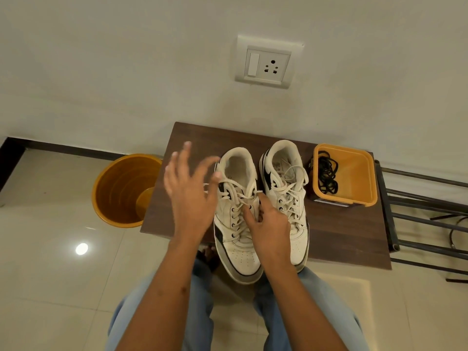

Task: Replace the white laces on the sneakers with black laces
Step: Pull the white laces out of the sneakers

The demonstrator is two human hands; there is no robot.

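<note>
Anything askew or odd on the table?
Mostly tidy. The left white sneaker overhangs the dark wooden table's near edge, toe past it. The orange plastic tub holding the black laces sits on a dark box, slightly askew.

Home room, tiled floor (50,274), wall socket (266,63)

sneakers (260,211) side by side on table (342,236) | container (354,173) right | bucket (121,191) left, on floor
</note>
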